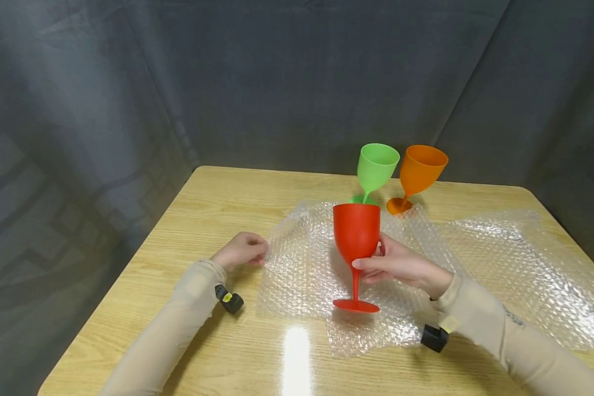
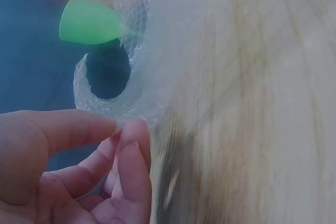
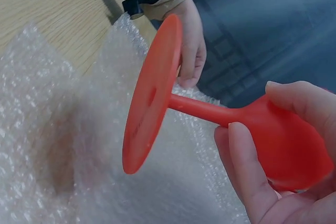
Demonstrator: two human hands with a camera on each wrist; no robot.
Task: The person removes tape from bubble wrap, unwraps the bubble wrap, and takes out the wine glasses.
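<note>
My right hand grips a red plastic goblet low on its bowl, where the stem begins. Upright in the head view, the goblet hangs above a sheet of bubble wrap; its round foot faces the right wrist camera. At the sheet's left edge, my left hand pinches the bubble wrap between thumb and fingertips, and in the left wrist view the film curls up from that pinch. Behind the sheet stand a green goblet and an orange goblet.
A second stretch of bubble wrap covers the right side of the wooden table. Dark grey curtains hang behind the table and at both sides. A small black camera is strapped to the left wrist, another black camera to the right.
</note>
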